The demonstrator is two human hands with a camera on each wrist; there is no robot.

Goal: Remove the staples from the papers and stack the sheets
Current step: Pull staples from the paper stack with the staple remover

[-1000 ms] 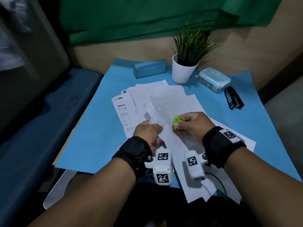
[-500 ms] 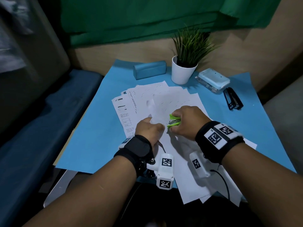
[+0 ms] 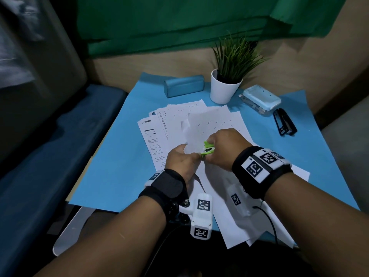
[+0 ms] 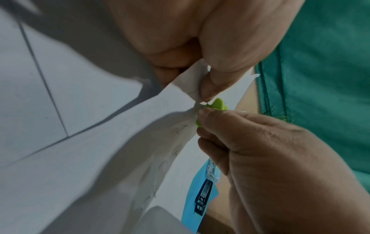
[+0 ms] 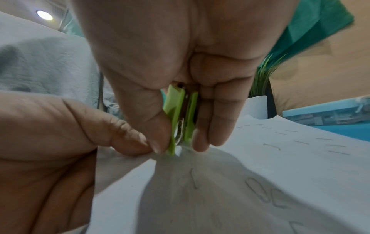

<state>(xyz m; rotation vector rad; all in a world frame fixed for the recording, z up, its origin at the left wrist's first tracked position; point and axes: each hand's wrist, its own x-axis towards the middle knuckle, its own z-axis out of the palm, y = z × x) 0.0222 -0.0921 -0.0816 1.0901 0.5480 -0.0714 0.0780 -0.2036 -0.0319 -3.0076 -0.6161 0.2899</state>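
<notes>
White sheets (image 3: pixel 217 124) lie fanned over the blue mat (image 3: pixel 111 166), with many pulled staples (image 5: pixel 300 141) scattered on the top sheet. My left hand (image 3: pixel 182 161) pinches a lifted corner of paper (image 4: pixel 192 88) between thumb and fingers. My right hand (image 3: pixel 223 148) squeezes a lime-green staple remover (image 3: pixel 207 150) between thumb and fingers. In the right wrist view the staple remover (image 5: pixel 181 120) bites the paper right beside my left fingertips (image 5: pixel 140 142). The staple itself is hidden by the tool's tip.
A white pot with a green plant (image 3: pixel 225 86), a teal case (image 3: pixel 183 87), a pale blue box (image 3: pixel 261 98) and a black stapler (image 3: pixel 284 124) stand along the mat's far side. A dark blue seat (image 3: pixel 50 156) lies left. The near table edge sits below my wrists.
Both hands closed together over the lifted corner. My right hand turned over and brought the green remover's tip down onto the paper next to my left fingertips.
</notes>
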